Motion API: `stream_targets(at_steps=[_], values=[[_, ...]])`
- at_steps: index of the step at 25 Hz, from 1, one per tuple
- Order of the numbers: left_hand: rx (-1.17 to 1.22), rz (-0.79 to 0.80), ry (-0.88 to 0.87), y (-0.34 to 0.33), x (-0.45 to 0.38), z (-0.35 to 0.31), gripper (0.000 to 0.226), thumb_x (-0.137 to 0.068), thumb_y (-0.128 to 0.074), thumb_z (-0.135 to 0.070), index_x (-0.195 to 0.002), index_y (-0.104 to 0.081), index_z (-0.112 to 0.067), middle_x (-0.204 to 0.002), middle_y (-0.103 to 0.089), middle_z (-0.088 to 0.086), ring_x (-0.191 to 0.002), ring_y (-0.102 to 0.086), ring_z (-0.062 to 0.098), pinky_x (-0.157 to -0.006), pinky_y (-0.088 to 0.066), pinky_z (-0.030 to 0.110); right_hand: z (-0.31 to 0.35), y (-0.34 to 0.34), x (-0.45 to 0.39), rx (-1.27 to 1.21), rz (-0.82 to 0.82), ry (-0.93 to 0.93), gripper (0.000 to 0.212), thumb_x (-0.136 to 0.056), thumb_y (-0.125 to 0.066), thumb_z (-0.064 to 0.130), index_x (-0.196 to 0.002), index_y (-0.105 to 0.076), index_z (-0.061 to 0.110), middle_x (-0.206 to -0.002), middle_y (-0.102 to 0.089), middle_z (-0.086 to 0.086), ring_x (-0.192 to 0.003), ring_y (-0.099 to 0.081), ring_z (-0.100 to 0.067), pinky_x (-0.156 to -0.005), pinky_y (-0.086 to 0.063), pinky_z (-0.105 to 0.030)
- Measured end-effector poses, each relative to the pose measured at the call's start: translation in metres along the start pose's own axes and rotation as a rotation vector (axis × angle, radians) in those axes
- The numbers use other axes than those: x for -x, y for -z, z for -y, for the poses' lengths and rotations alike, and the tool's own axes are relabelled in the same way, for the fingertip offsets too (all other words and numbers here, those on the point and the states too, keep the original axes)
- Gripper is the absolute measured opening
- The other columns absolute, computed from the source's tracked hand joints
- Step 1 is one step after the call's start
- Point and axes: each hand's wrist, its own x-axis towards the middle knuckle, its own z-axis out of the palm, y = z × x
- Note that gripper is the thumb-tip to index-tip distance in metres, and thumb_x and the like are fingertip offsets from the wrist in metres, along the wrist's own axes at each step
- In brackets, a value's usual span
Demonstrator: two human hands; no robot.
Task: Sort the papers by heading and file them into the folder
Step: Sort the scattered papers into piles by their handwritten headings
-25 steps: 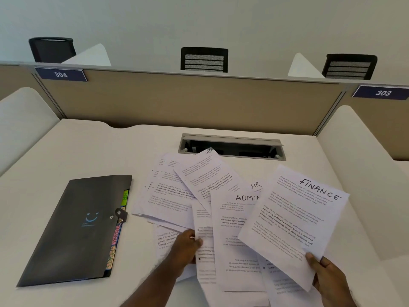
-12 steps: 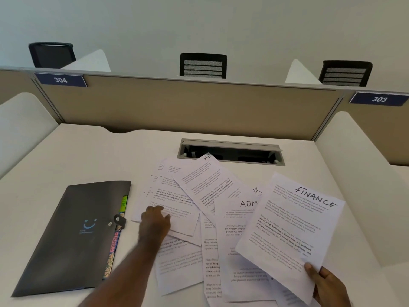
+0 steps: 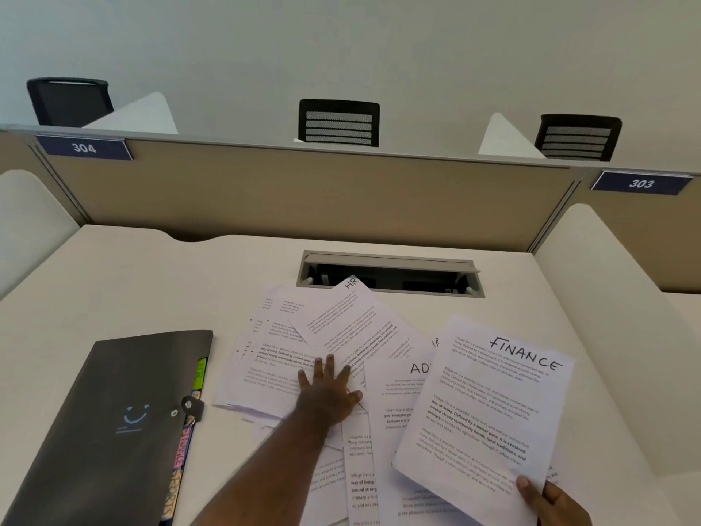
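Several printed papers (image 3: 273, 358) lie fanned out over the middle of the white desk (image 3: 113, 282). One sheet is headed HR (image 3: 341, 320), another shows the letters AD (image 3: 398, 396). My left hand (image 3: 328, 392) lies flat on the spread with its fingers straight, pressing the sheets. My right hand (image 3: 550, 503) pinches the lower corner of a sheet headed FINANCE (image 3: 489, 408) and holds it up over the pile. A dark grey folder (image 3: 106, 430) lies shut at the left, with coloured tabs along its right edge.
A cable slot (image 3: 390, 273) with a grey lid is sunk into the desk behind the papers. A beige partition (image 3: 303, 195) closes the back, white side panels stand left and right. Black chairs (image 3: 338, 123) show beyond it.
My left hand has gone from the near edge of the pile up and across it, and now lies flat in the middle of the sheets. The FINANCE sheet stays in my right hand.
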Motion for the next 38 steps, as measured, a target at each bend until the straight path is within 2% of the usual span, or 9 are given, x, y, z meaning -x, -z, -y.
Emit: stream_targets(at_steps=[5,9,11,15,19,23,27,32,38], values=[[-0.060,0.022,-0.114,-0.002,-0.008,-0.017,0.072,-0.095,-0.034,-0.061,-0.156,-0.008,-0.033,-0.165,0.016,0.002,-0.151,0.016,0.029,-0.117,0.009,0.061,-0.004,0.003,0.004,0.103,0.050,-0.011,0.005,-0.084,-0.070,0.028,-0.079,-0.070,0.029,-0.119,-0.067,-0.008,-0.112,-0.056,-0.027,-0.107,-0.037,-0.036],[-0.062,0.061,-0.217,-0.007,-0.011,-0.029,0.073,-0.093,-0.038,-0.064,-0.155,-0.010,-0.038,-0.165,0.014,-0.002,-0.151,0.016,0.029,-0.117,0.008,0.063,0.007,0.000,0.004,0.048,0.127,0.011,0.010,-0.088,-0.064,0.006,-0.096,-0.070,0.007,-0.110,-0.058,-0.006,-0.096,-0.057,-0.020,-0.091,-0.034,-0.023],[-0.020,0.063,-0.257,-0.009,-0.010,-0.031,0.073,-0.092,-0.040,-0.064,-0.154,-0.014,-0.038,-0.165,0.010,-0.004,-0.151,0.015,0.028,-0.117,0.009,0.062,0.008,-0.005,0.006,0.076,0.158,0.020,0.011,-0.087,-0.066,0.009,-0.085,-0.074,0.016,-0.117,-0.059,-0.004,-0.118,-0.052,-0.028,-0.101,-0.031,-0.027],[0.109,-0.013,-0.324,-0.006,0.001,-0.021,0.064,-0.095,-0.043,-0.055,-0.152,-0.026,-0.033,-0.166,-0.005,-0.009,-0.153,0.007,0.021,-0.121,0.005,0.054,0.002,-0.010,0.012,0.088,0.108,0.073,0.023,-0.084,-0.070,0.009,-0.069,-0.068,0.026,-0.123,-0.064,-0.015,-0.117,-0.052,-0.027,-0.108,-0.033,-0.035],[0.171,-0.413,0.067,-0.006,0.007,0.015,0.069,-0.095,-0.045,-0.048,-0.154,-0.021,-0.021,-0.166,-0.005,0.006,-0.152,0.000,0.030,-0.117,-0.003,0.058,0.003,-0.019,0.010,0.072,0.097,0.065,0.022,-0.083,-0.071,0.010,-0.068,-0.066,0.026,-0.129,-0.060,-0.018,-0.128,-0.046,-0.034,-0.110,-0.033,-0.037],[0.296,-0.367,0.541,-0.001,0.012,0.070,0.093,-0.087,-0.051,-0.062,-0.154,-0.011,-0.011,-0.164,-0.009,0.017,-0.149,-0.014,0.040,-0.115,-0.018,0.065,0.002,-0.019,0.011,0.082,0.119,0.072,0.010,-0.084,-0.070,0.010,-0.078,-0.067,0.017,-0.137,-0.054,-0.018,-0.135,-0.039,-0.033,-0.111,-0.029,-0.035],[0.301,-0.383,0.565,0.000,0.013,0.091,0.088,-0.077,-0.067,-0.060,-0.142,-0.035,-0.010,-0.139,-0.048,0.015,-0.128,-0.046,0.034,-0.105,-0.039,0.056,0.003,-0.019,0.010,0.055,0.141,0.063,0.006,-0.084,-0.069,0.006,-0.084,-0.066,0.011,-0.138,-0.052,-0.019,-0.137,-0.037,-0.033,-0.111,-0.027,-0.034],[0.417,-0.402,0.605,0.014,0.015,0.101,0.062,-0.079,-0.072,-0.039,-0.129,-0.046,-0.012,-0.123,-0.058,0.012,-0.115,-0.055,0.033,-0.095,-0.046,0.049,0.001,-0.020,0.011,0.107,0.117,0.083,0.008,-0.083,-0.070,0.007,-0.083,-0.067,0.014,-0.142,-0.049,-0.017,-0.139,-0.033,-0.032,-0.115,-0.025,-0.037],[1.187,-0.413,0.530,0.019,0.024,0.112,0.019,-0.084,-0.055,-0.008,-0.102,-0.056,-0.001,-0.091,-0.066,0.018,-0.070,-0.066,0.031,-0.051,-0.058,0.035,-0.003,-0.014,0.003,0.133,0.117,0.097,0.011,-0.084,-0.069,0.007,-0.094,-0.070,0.010,-0.141,-0.050,-0.018,-0.139,-0.034,-0.032,-0.114,-0.024,-0.035]])
